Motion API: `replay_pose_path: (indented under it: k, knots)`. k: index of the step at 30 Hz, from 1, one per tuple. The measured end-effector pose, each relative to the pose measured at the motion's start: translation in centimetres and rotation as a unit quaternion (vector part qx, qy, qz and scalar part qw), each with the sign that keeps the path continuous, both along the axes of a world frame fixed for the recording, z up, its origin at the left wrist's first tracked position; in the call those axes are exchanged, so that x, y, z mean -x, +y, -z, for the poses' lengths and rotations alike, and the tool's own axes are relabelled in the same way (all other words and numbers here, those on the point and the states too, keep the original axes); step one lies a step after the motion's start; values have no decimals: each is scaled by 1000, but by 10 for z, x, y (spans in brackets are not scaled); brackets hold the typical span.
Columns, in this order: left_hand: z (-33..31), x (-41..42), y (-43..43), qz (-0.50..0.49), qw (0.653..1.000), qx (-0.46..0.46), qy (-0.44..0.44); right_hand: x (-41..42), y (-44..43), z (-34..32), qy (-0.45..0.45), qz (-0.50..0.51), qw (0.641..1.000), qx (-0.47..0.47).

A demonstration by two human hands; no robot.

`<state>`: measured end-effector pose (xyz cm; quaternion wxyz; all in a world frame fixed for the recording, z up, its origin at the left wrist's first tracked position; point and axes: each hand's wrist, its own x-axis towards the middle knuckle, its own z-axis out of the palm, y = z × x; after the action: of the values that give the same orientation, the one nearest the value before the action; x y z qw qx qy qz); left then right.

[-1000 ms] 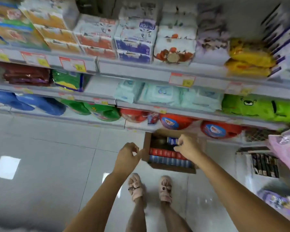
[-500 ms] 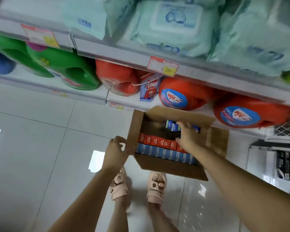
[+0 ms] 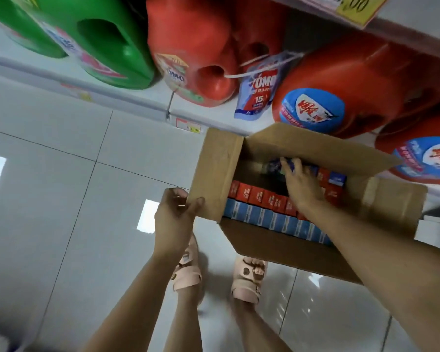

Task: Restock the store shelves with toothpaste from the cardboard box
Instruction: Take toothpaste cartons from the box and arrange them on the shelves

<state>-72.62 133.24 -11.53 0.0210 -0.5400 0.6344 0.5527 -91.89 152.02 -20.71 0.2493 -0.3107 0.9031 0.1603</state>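
Note:
An open cardboard box (image 3: 285,247) stands on the tiled floor in front of the bottom shelf. Inside lie a row of red toothpaste cartons (image 3: 262,196), a row of light blue ones (image 3: 269,219) and some dark blue ones (image 3: 277,165) at the far side. My left hand (image 3: 174,218) pinches the corner of the box's left flap (image 3: 214,171). My right hand (image 3: 301,185) is inside the box, its fingers reaching over the red row onto a dark blue carton; I cannot tell whether they grip it.
The bottom shelf (image 3: 142,100) just behind the box carries green (image 3: 99,44) and red detergent jugs (image 3: 196,54), with a small pouch (image 3: 259,95) tied to one. My feet in pink sandals (image 3: 247,278) stand right before the box. Grey tiles spread to the left.
My head has dropped much closer to the box and the bottom shelf. My right hand has pushed deeper into the box toward the dark blue cartons. My left hand stays on the flap.

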Motion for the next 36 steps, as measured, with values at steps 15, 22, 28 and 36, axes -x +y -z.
replay_pose_path:
  k: [15,22,28,36]
  knots:
    - [13,-3,-2,-68,995,-65,-38,24,-23,3,-96,2,994,-46]
    - [-57,6,27,-96,991,-43,-85,1,-15,-92,-94,86,990,65]
    - [-145,12,61,-231,957,-175,-8,-11,-12,-240,-91,124,979,135]
    - [-287,43,95,-268,779,-532,195,-53,4,-441,-125,66,941,306]
